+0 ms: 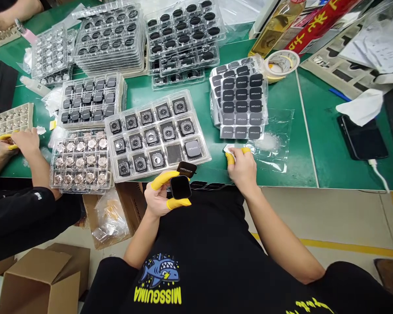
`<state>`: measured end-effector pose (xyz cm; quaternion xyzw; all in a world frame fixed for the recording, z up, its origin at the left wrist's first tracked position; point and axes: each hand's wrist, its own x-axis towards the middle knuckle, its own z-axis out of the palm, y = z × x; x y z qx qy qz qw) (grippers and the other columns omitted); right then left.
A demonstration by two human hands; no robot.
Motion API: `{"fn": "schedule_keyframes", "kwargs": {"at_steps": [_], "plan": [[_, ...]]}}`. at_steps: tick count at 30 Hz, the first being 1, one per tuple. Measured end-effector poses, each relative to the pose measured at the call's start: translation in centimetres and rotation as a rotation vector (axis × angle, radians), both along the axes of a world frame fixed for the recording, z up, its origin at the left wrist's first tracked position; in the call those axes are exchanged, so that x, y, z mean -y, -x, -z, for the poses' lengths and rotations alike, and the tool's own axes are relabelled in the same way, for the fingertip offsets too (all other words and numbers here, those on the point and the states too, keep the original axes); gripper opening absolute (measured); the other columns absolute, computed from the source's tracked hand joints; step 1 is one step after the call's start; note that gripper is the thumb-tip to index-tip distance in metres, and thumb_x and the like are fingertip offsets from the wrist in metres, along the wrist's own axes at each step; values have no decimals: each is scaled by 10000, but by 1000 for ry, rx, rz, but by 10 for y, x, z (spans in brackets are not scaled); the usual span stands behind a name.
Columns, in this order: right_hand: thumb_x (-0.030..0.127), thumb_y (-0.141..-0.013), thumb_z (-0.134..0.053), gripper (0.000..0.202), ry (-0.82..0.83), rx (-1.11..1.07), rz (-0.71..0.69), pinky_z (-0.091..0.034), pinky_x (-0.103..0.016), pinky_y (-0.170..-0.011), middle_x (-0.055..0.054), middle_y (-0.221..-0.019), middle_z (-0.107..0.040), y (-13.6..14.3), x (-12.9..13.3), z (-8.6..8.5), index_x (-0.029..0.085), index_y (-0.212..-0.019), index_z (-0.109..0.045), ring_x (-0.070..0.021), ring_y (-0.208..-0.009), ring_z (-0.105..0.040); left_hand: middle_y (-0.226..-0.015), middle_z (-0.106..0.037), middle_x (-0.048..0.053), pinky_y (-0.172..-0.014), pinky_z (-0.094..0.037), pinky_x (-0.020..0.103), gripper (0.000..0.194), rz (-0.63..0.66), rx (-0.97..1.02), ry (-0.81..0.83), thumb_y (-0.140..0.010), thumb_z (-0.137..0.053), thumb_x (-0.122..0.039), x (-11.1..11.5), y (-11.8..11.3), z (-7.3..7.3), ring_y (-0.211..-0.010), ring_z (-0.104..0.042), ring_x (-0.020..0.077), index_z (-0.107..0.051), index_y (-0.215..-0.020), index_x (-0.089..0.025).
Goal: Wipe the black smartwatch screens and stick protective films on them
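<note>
I see my left hand just below the centre of the frame, its grip closed around a square black watch, a dark printed label just above it. Right of centre, my right hand pinches a white scrap over the bench. A clear tray of watches lies left of centre

Near the front edge of the worktop, at its right, lay a phone with a white cable plugged in and a crumpled tissue over one end. Farther back, a tape roll sat near a bottle of yellow liquid.
</note>
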<state>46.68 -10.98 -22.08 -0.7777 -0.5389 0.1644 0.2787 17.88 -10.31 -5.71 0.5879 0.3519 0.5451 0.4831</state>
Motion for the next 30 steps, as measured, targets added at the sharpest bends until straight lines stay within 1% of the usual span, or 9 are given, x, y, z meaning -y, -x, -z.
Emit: {"fn": "schedule_keyframes", "kwargs": {"at_steps": [3, 5, 7, 10, 13, 16, 19, 22, 30], "plan": [[411, -1034, -564, 316, -64, -16, -6, -563, -498, -870, -158, -1030, -651, -3, -5, -9, 210, -1125, -790, -353, -988, -641, -1122, -877, 69, -867, -764, 310, 729, -1, -9, -15, -711, -1066, -533, 1, 1, 3, -937, -895, 242, -847, -1348, -254], [431, -1051, -577, 303, -153, -29, 4, -577, -537, -941, -173, -1102, -672, -5, -6, -27, 212, -1103, -780, -364, -1068, -663, -1135, -875, 64, -868, -761, 306, 730, 8, -10, -25, -731, -1057, -529, 0, 2, 3, -945, -892, 236, -834, -1372, -261], [438, -1089, -576, 280, -281, -50, 35, -587, -548, -977, -167, -1153, -703, -5, -2, -57, 227, -1129, -755, -356, -1115, -688, -1158, -873, 64, -862, -755, 291, 740, 33, -24, -40, -744, -1051, -521, -1, 3, 3, -958, -888, 229, -820, -1399, -266], [370, -1094, -673, 115, -557, -87, 58, -608, -470, -882, -73, -1055, -747, 1, 10, -124, 303, -1160, -739, -286, -990, -730, -1191, -869, 75, -861, -740, 270, 753, 66, -58, -81, -751, -1051, -504, -5, 4, 3, -1003, -879, 227, -809, -1422, -264], [207, -979, -847, 281, -793, -133, -198, -597, -397, -762, -15, -1026, -779, 18, 22, -192, 367, -1205, -803, -230, -862, -727, -1203, -866, 87, -870, -725, 269, 750, 92, -93, -111, -759, -1047, -508, -10, 3, 2, -1040, -866, 229, -808, -1426, -262], [116, -1026, -756, 278, -667, -118, -587, -599, -364, -770, -29, -1009, -794, 40, 22, -230, 298, -1231, -798, -211, -907, -734, -1213, -867, 100, -925, -712, 295, 705, 125, -131, -134, -804, -1018, -517, -13, 1, -1, -1087, -855, 241, -806, -1426, -261], [79, -1085, -619, 282, -676, -49, -835, -576, -379, -781, -61, -967, -809, 54, 11, -232, 225, -1269, -774, -230, -970, -738, -1212, -866, 115, -939, -706, 321, 687, 168, -175, -144, -845, -984, -535, -14, 1, -8, -1074, -855, 250, -795, -1440, -247], [103, -1088, -628, 290, -705, -10, -925, -532, -397, -759, -73, -981, -811, 57, -2, -222, 211, -1310, -779, -248, -982, -714, -1178, -871, 103, -895, -700, 296, 691, 179, -197, -140, -832, -995, -525, -14, 4, -12, -1003, -856, 229, -797, -1432, -244], [59, -1100, -494, 332, -682, 182, -879, -468, -389, -698, -105, -940, -783, 59, -24, -224, 148, -1144, -810, -239, -846, -589, -1145, -910, 99, -881, -733, 272, 754, 59, -176, -61, -705, -1088, -470, -13, 5, 4, -942, -892, 234, -841, -1369, -214]]}}
